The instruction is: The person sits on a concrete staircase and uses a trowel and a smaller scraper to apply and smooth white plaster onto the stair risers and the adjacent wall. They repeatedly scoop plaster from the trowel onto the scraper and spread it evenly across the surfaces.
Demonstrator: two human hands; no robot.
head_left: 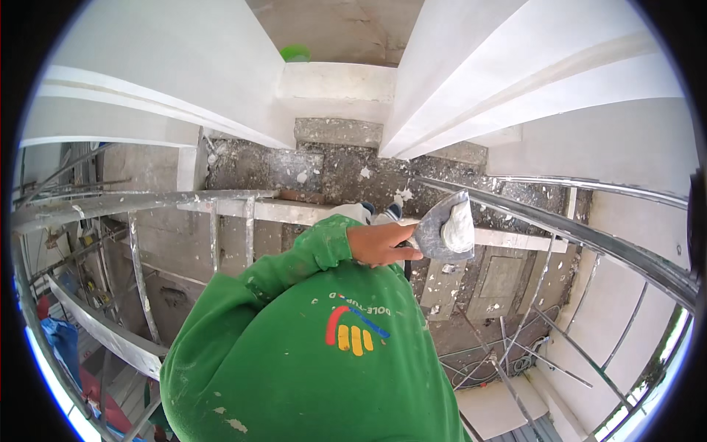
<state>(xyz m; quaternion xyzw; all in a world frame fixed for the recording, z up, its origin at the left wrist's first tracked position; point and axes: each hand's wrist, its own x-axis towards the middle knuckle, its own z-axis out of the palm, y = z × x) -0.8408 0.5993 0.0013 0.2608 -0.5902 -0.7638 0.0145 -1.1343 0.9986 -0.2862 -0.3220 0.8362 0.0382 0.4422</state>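
My left hand (379, 245) reaches across in front of my body from a green, paint-flecked sleeve (302, 258). Its fingers are closed at the handle end of a wide putty knife (433, 222), whose handle is mostly hidden by the hand. A thick dab of white putty (458, 227) sits on the grey metal blade, toward its right side. My right hand and forearm do not show.
Metal scaffold rails run at the left (132, 206) and right (582, 232), with thin braces below. White walls and columns (471, 81) rise ahead. Splattered planks (346, 173) lie underfoot. A green round object (295, 53) rests beyond a white ledge (339, 85).
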